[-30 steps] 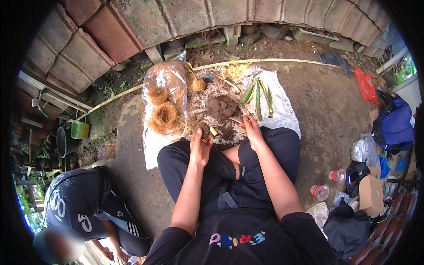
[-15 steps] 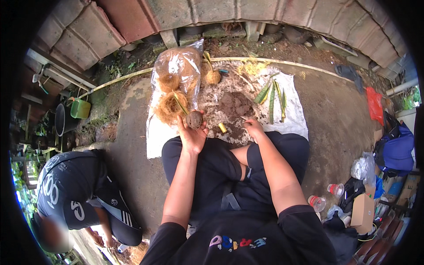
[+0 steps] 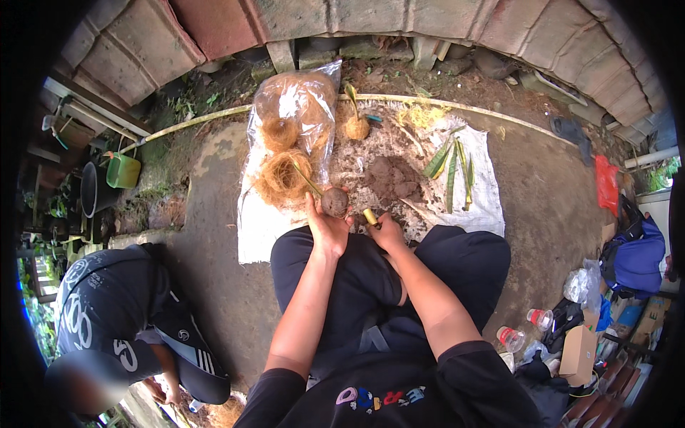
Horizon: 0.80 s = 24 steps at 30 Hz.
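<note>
In my left hand (image 3: 330, 232) rests a round brown ball of soil (image 3: 335, 202), cupped between thumb and fingers. A slim green leaf (image 3: 308, 180) slants up beside it; whether it is set into the ball I cannot tell. My right hand (image 3: 386, 233) has its fingers curled at the lower end of a small yellow spool-like cylinder (image 3: 369, 215), low over the white sheet (image 3: 253, 239). Just beyond lies a mound of dark soil (image 3: 392, 178). Left of it sits a nest of coconut fibre (image 3: 283, 177).
A clear plastic bag of fibre (image 3: 296, 96) lies far left on the sheet, near a fibre-wrapped planted ball (image 3: 356, 128). Cut striped leaves (image 3: 452, 175) lie at right. Another person (image 3: 128, 314) bends over at left. Plastic cups (image 3: 511, 338) and a cardboard box (image 3: 578, 355) stand at right.
My right hand has moved left from beside the soil mound to the yellow cylinder. The left hand still holds the soil ball, slightly nearer the right hand. The whole view has shifted a little.
</note>
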Each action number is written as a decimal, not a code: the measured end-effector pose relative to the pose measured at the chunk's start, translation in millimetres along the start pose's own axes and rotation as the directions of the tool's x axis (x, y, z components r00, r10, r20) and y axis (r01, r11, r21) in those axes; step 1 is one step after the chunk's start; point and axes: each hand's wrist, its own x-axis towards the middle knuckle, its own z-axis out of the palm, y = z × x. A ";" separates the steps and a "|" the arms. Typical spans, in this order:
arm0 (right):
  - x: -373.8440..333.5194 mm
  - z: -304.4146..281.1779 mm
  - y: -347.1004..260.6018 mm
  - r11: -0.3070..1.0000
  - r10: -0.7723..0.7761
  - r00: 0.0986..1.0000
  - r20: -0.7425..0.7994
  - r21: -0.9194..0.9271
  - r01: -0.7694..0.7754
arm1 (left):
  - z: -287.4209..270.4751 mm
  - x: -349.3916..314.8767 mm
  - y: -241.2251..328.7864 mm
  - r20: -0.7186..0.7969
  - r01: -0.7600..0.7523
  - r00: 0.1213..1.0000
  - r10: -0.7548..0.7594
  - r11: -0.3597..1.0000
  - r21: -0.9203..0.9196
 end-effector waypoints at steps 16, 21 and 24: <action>22.1 -35.3 -48.6 0.982 -0.081 0.985 0.151 0.180 0.053 | 2.2 13.7 -4.7 -0.058 0.026 0.998 -0.021 0.996 0.087; 21.3 -35.1 8.5 0.937 -0.330 0.943 0.042 -0.111 0.332 | 3.3 13.2 -7.0 -0.068 0.025 0.998 -0.019 0.995 0.095; 16.3 -44.8 11.0 0.904 -0.372 0.923 0.100 -0.189 0.385 | 2.6 13.5 -8.8 -0.067 0.017 0.998 -0.009 0.993 0.116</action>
